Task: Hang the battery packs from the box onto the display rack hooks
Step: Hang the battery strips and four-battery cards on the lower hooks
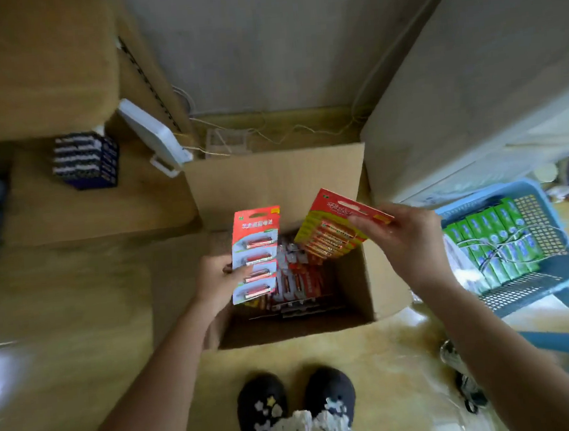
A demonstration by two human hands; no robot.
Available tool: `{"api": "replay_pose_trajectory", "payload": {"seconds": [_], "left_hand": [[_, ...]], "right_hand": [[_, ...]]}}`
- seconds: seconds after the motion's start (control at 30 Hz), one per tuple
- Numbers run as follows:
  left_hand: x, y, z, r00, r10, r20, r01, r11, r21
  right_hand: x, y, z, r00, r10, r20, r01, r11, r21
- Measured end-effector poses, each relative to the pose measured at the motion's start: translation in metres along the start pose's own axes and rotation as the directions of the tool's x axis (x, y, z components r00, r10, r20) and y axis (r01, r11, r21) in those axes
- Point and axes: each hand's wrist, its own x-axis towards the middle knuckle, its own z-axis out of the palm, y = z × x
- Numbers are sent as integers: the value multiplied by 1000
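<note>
An open cardboard box [273,182] stands on the floor in front of my feet, with several red battery packs [296,283] lying inside. My left hand [214,280] grips a red-topped card of small batteries [257,252] by its left edge, holding it upright over the box's left side. My right hand [405,235] pinches a thicker red and yellow battery pack [332,228] by its top right corner, tilted above the box's right side. No display rack hooks show in this view.
A blue plastic basket [563,270] with green packages sits to the right of the box. A tall cardboard carton [453,80] rises behind it. Wooden shelving [37,82], a dark battery carton [85,160] and a white device [152,137] stand at the left. My shoes [292,400] are below.
</note>
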Motion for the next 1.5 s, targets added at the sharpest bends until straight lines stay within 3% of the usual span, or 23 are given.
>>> {"api": "replay_pose_trajectory", "payload": {"seconds": [0.13, 0.3, 0.37, 0.5, 0.67, 0.93, 1.23, 1.5], "left_hand": [[-49, 39, -60, 998, 44, 46, -29, 958, -284], [-111, 64, -145, 995, 97, -28, -99, 887, -452], [-132, 65, -182, 986, 125, -107, -158, 897, -414], [-164, 61, -255, 967, 142, -213, -219, 889, -401], [-186, 54, -344, 949, 138, -283, -249, 880, -405], [-196, 68, -459, 918, 252, -305, -344, 890, -300], [-183, 108, -498, 886, 346, -308, -417, 885, -206], [-156, 130, -510, 902, 328, -280, -388, 900, -197]], "right_hand": [[-14, -77, -11, 997, -18, 74, 4, 981, 192], [-32, -178, -6, 965, -124, 231, 42, 942, 332], [-42, -218, 4, 947, -198, 253, 101, 932, 349], [-64, -288, 38, 950, -264, 165, 169, 883, 438], [-84, -363, 94, 962, -251, 109, 152, 823, 547], [-92, -454, 150, 978, -207, 4, 164, 788, 594], [-48, -506, 158, 994, -97, -58, 113, 852, 512], [-31, -492, 161, 987, -158, -30, 154, 879, 451]]}}
